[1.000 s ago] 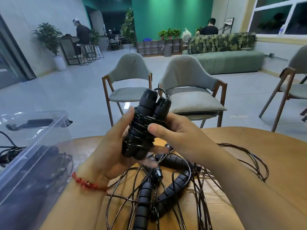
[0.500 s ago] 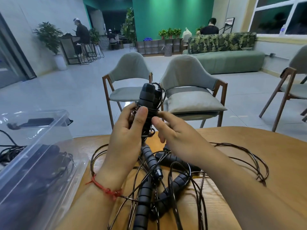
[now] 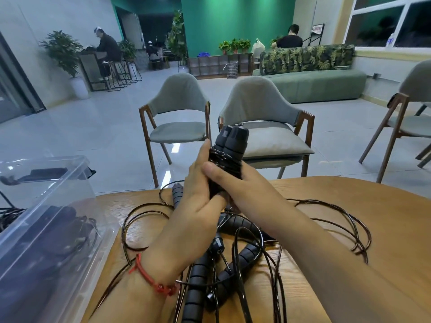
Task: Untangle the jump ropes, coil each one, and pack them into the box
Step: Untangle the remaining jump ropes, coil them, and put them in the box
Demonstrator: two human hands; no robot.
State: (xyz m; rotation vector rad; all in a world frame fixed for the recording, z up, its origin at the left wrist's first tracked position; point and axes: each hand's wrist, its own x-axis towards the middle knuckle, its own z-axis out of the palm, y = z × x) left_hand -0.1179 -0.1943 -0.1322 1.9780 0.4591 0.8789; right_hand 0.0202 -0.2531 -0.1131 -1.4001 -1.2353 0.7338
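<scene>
Black, item one: coiled jump rope (image 3: 229,157), two handles side by side and upright, thin cord wound tight round their middle. I log it raised above the near table edge, clasped between both hands, with the handle caps standing clear above the fingers.

Item two: left hand (image 3: 198,201), wrapped round the bundle's left side and lower part, one finger lying straight up along the wound cord. Red cord bracelet (image 3: 151,279) on that wrist.

Item three: right hand (image 3: 247,185), gripping the bundle from the right, thumb laid across the front and touching the left hand.

Item four: loose jump ropes (image 3: 235,255), black ribbed handles and thin cords in a tangle on the wooden table (image 3: 384,224), directly under the hands and forearms, loops trailing out to the right.

Item five: clear plastic box (image 3: 77,206), at the table's left edge, well left of the held bundle. Dark contents, too blurred for me to name.

Item six: two grey chairs (image 3: 179,113) beyond the table.
</scene>
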